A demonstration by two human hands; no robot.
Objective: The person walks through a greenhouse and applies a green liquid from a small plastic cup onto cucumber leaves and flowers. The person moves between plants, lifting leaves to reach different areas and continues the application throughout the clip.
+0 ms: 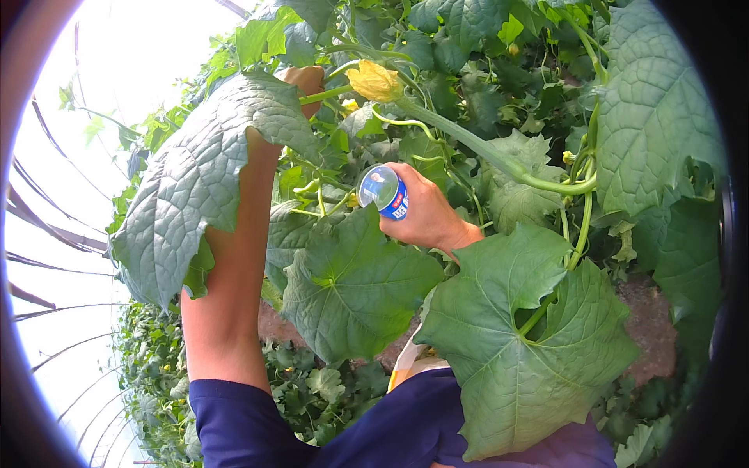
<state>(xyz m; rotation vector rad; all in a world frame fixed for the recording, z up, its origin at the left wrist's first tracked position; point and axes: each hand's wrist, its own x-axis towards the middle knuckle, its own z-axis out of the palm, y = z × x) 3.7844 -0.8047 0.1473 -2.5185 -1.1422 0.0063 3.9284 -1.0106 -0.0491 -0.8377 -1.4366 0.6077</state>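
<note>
My right hand (430, 210) grips a clear plastic cup (383, 192) with a blue printed label, its round end facing up toward me. Higher up and to the left, my left hand (304, 85) reaches in among the vines beside a green stem; its fingers are mostly hidden, so its hold is unclear. A broad leaf (193, 169) covers part of my left forearm. Between and above the hands hangs a slender green luffa gourd (468, 137), a wilted yellow flower (374, 82) at its tip. Its curved stalk joins a vine (582, 228) on the right.
Large leaves (526, 345) hang close in front of my body and hide my right forearm. Another big leaf (655, 111) fills the upper right. Curling tendrils (409, 123) cross near the cup. Thin curved hoops (52, 228) stand against bright light at left. Brown soil (649, 327) shows below.
</note>
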